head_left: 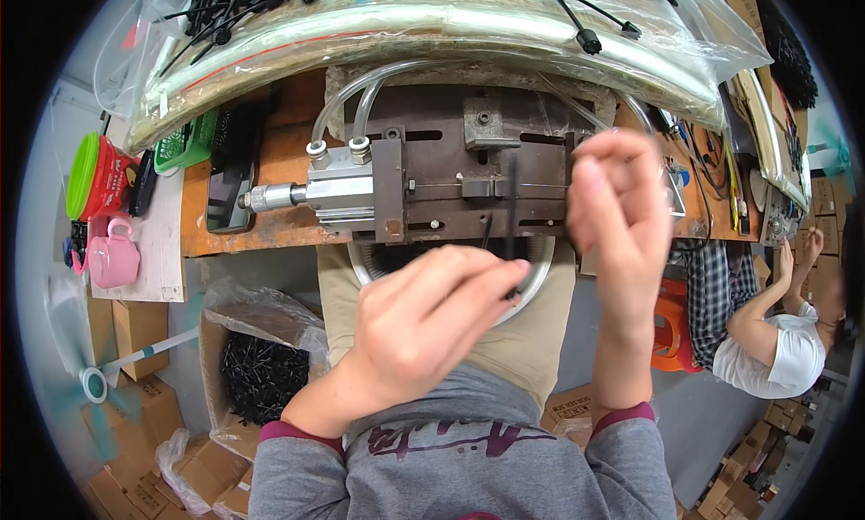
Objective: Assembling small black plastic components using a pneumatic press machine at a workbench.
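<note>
An orange-brown wooden workbench (pixel 293 146) carries a slotted, dark-brown metal fixture (pixel 441 159). At the fixture's six o'clock, the left hand (pixel 437 326) is pinched nearly closed, apparently around a thin, black, stick-like part (pixel 511 200), blurred, upright before the plate. At three o'clock, the right hand (pixel 622 196) is loosely curled; blur hides whether it holds anything. The step looks like handling the part at the fixture; the next move seemingly calls for a steady pinch.
</note>
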`<state>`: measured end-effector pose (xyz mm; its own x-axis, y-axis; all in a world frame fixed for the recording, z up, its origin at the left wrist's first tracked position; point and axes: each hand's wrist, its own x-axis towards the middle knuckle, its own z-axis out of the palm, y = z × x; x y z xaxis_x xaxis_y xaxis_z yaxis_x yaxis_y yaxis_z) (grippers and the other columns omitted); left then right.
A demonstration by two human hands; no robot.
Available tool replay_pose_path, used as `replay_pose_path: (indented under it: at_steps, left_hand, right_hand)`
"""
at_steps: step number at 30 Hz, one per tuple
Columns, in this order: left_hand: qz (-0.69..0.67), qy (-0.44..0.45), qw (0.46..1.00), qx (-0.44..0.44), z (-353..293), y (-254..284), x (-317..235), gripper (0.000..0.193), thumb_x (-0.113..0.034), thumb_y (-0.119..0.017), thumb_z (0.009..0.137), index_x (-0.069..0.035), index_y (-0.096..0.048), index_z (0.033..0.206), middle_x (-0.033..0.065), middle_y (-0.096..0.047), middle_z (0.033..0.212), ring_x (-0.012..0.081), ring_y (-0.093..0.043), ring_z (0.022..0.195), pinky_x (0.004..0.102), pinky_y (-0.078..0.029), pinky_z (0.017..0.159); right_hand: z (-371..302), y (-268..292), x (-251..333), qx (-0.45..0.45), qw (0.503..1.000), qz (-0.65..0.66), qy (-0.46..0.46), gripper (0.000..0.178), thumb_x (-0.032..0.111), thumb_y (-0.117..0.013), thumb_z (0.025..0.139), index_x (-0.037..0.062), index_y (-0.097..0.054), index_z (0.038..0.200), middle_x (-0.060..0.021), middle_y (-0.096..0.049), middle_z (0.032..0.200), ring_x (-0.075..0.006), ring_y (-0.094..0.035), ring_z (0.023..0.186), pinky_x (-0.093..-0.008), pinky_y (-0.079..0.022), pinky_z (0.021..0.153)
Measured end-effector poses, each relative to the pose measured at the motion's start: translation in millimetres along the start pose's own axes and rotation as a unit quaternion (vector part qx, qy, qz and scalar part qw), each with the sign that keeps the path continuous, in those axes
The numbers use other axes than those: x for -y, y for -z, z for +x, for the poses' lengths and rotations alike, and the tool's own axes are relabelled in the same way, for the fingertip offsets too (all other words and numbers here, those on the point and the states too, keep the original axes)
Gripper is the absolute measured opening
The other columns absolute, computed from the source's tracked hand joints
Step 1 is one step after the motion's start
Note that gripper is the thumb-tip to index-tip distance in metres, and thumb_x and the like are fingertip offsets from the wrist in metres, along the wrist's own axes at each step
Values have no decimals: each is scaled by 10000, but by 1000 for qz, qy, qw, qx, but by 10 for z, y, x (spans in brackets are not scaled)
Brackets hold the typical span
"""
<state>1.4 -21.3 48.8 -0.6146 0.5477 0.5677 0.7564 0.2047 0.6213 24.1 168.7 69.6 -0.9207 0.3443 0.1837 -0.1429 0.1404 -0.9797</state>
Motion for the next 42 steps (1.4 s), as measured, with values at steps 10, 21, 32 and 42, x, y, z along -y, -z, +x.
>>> replay_pose_path:
  at_steps: [10, 21, 32, 42]
  left_hand:
    - [210, -7, 977, 37, -79, -383, 268, 259, -112, -811, 701, -46, -731, 938, 109, -680, 1277, 181, -675, 705, 288, -539, 664]
    - [98, 29, 989, 109, 230, -40, 127, 274, -167, -837, 728, -56, -743, 961, 90, -745, 1072, 177, -695, 691, 278, -545, 611]
    - [106, -147, 983, -40, 2141, -372, 333, 143, -14, -619, 833, 51, -719, 911, 246, -705, 937, 381, -703, 869, 444, -572, 710]
    - [274, -217, 934, 78, 2523, -777, 711, 124, -63, -640, 768, 8, -734, 807, 231, -715, 860, 363, -723, 825, 434, -582, 703]
  right_hand:
    - [946, 183, -27, -63, 827, -464, 312, 304, 127, -755, 870, 67, -702, 1163, -48, -661, 963, -125, -601, 743, -273, -491, 672]
    - [-2, 240, -75, 73, 976, -131, 160, 339, -113, -805, 732, -84, -660, 1037, -111, -608, 1049, -135, -682, 807, -211, -569, 641]
    - [-475, -121, -407, 129, 856, -420, 272, 231, 27, -707, 744, -5, -634, 961, -225, -621, 1307, -250, -687, 845, -309, -560, 736]
    - [-343, -227, -318, 118, 798, -511, 296, 149, 42, -659, 656, 17, -570, 772, -275, -664, 1220, -133, -583, 510, -260, -492, 554]
